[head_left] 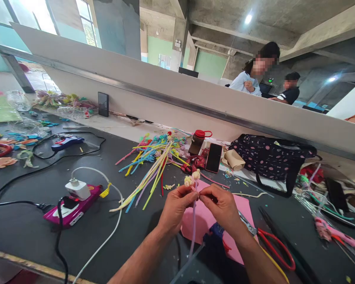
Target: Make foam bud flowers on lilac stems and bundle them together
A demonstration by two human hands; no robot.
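My left hand pinches a lilac pipe cleaner just under its top. Close beside it, my right hand is closed, thumb and fingertips pinched on the same stem. Cream curled tufts sit at the top of the stem, and its lower end hangs towards me. Exactly what lies between the fingertips is partly hidden. Beneath the hands is a pink sheet. Red-handled scissors lie to the right of my right hand, their blades partly behind my wrist. A bundle of coloured pipe cleaners lies ahead and to the left.
A magenta power strip with trailing cables sits at left. A brown bottle with a red lid, a phone and a dark patterned bag stand along the white partition. A pink glue gun lies far right. Two people are beyond the partition.
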